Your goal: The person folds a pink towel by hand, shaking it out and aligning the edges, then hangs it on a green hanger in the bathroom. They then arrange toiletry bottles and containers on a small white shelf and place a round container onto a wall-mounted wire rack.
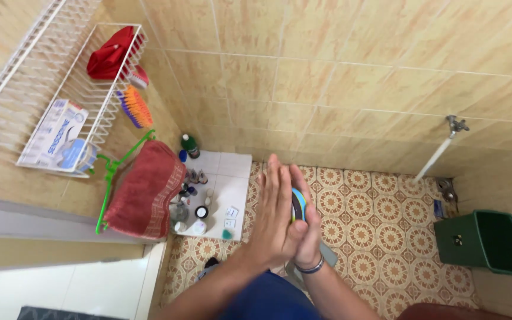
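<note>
My left hand (pixel 271 216) and my right hand (pixel 308 228) are pressed together, palms facing, fingers pointing away from me. Between the palms sits a small rounded object (pixel 298 204) striped blue, yellow and dark, only its edge showing. A dark band circles my right wrist (pixel 310 268). Both hands hover above the patterned floor tiles (pixel 368 219).
A white wire rack (pixel 48 89) on the left wall holds a red cloth, brushes and a toothpaste box. A red towel (pixel 143 189) hangs on a green hanger. Bottles stand on a white tiled ledge (pixel 232 172). A tap (pixel 454 127) and green bin (pixel 484 242) are right.
</note>
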